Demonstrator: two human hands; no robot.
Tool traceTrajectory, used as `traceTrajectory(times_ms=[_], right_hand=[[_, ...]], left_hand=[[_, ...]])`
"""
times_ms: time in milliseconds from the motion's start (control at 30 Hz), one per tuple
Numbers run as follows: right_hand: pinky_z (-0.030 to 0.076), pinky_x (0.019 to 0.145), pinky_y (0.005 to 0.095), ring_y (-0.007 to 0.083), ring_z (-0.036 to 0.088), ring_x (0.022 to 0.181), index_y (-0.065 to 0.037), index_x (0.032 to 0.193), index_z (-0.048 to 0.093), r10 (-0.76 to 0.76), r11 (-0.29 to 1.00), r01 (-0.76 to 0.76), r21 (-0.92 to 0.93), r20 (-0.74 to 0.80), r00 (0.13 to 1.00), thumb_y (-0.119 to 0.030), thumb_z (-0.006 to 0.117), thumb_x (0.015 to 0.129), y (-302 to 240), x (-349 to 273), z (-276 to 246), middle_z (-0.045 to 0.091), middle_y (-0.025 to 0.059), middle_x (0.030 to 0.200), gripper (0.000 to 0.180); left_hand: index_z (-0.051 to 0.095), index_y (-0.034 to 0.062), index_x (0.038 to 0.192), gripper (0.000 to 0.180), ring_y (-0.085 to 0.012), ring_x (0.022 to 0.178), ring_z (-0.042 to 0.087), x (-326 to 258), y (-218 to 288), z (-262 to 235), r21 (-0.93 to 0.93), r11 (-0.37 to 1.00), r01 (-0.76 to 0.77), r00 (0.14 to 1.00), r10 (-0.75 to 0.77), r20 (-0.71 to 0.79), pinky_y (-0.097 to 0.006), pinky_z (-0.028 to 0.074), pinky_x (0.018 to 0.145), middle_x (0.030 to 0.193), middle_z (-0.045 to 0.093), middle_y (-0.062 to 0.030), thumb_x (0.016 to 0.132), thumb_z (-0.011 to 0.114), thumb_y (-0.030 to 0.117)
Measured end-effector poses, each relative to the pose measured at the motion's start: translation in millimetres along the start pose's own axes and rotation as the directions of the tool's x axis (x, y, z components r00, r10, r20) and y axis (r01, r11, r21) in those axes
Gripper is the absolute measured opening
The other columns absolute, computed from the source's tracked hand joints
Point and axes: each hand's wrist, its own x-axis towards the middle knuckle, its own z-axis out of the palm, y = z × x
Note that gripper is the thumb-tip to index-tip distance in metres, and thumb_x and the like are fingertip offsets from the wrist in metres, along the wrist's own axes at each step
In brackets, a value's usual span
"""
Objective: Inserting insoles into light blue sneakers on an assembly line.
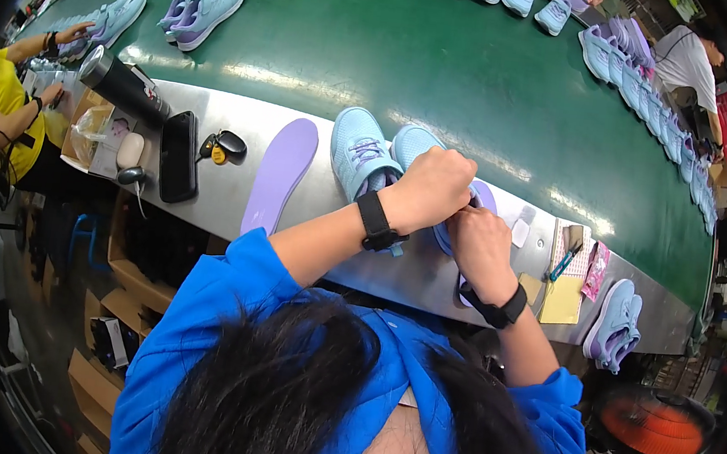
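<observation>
Two light blue sneakers stand side by side on the steel ledge (232, 203) in front of me. The left sneaker (360, 150) sits free. My left hand (433, 186) is closed over the right sneaker (412, 143), pressing into its opening. My right hand (478, 240) grips the same shoe from the near side, where a purple insole (485, 196) pokes out beneath the fingers. Both wrists wear black bands. A loose purple insole (280, 173) lies flat to the left of the shoes.
A green conveyor belt (418, 63) carries more sneaker pairs (198, 11). On the ledge lie a black phone (179, 155), keys (222, 146), a dark bottle (124, 85), yellow notepads (561, 299) and another sneaker pair (614, 326). A person in yellow (0, 114) works at the left. A fan (652, 429) glows lower right.
</observation>
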Motion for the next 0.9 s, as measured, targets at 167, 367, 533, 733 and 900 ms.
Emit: traceTrajectory(times_ms=[167,367,533,733,900], right_hand=[[0.052,0.075,0.0441,0.036,0.065,0.082,-0.001,0.093,0.068,-0.319,0.944,0.311,0.111,0.063,0.946,-0.003,0.059,0.078,19.2,-3.7,-16.0,0.066,0.0181,0.084,0.018],[0.051,0.072,0.0465,0.0394,0.064,0.078,0.001,0.08,0.069,-0.125,0.992,0.119,0.04,0.224,0.967,-0.003,0.062,0.074,12.2,12.5,-20.6,0.067,0.021,0.081,0.01],[0.051,0.067,0.0475,0.0379,0.065,0.072,0.005,0.084,0.067,-0.019,0.967,-0.024,0.254,0.165,0.986,-0.004,0.06,0.074,26.0,29.0,-22.7,0.066,0.0221,0.078,0.015],[0.038,0.053,0.0196,0.0038,0.046,0.059,0.002,0.09,0.073,0.084,0.356,-0.59,0.725,0.604,0.792,-0.002,0.062,0.082,53.9,42.0,-32.0,0.057,-0.0048,0.069,0.013],[0.045,0.056,0.0291,0.0144,0.058,0.06,0.004,0.087,0.07,0.146,0.593,-0.427,0.682,0.43,0.891,-0.005,0.064,0.08,70.1,28.7,-34.4,0.066,0.0068,0.072,0.012]], left_hand=[[0.059,-0.0037,0.074,0.017,-0.0398,0.073,0.062,1.5,-1.0,-1.2,0.01,1.0,-0.028,0.999,0.028,0.015,-0.048,0.049,0.068,0.072,0.062,-0.0228,0.077,0.064,0.012],[0.059,-0.0041,0.074,0.015,-0.0403,0.075,0.063,0.7,0.3,3.2,0.052,0.999,-0.014,1.0,0.014,-0.003,-0.048,0.051,0.069,0.072,0.062,-0.0229,0.074,0.064,0.011],[0.06,-0.0032,0.074,0.015,-0.0398,0.073,0.064,2.7,-4.5,0.0,0.057,0.997,-0.046,0.999,0.046,0.005,-0.047,0.052,0.067,0.071,0.063,-0.0225,0.075,0.064,0.011],[0.061,-0.0029,0.074,0.013,-0.0395,0.072,0.065,3.6,4.6,3.6,0.061,0.998,-0.017,1.0,0.017,0.011,-0.047,0.053,0.066,0.071,0.063,-0.0227,0.076,0.064,0.01],[0.061,-0.0033,0.074,0.012,-0.0399,0.071,0.065,5.3,6.0,5.3,0.056,0.996,-0.068,0.998,0.069,-0.005,-0.046,0.053,0.065,0.069,0.062,-0.0228,0.076,0.063,0.008]])
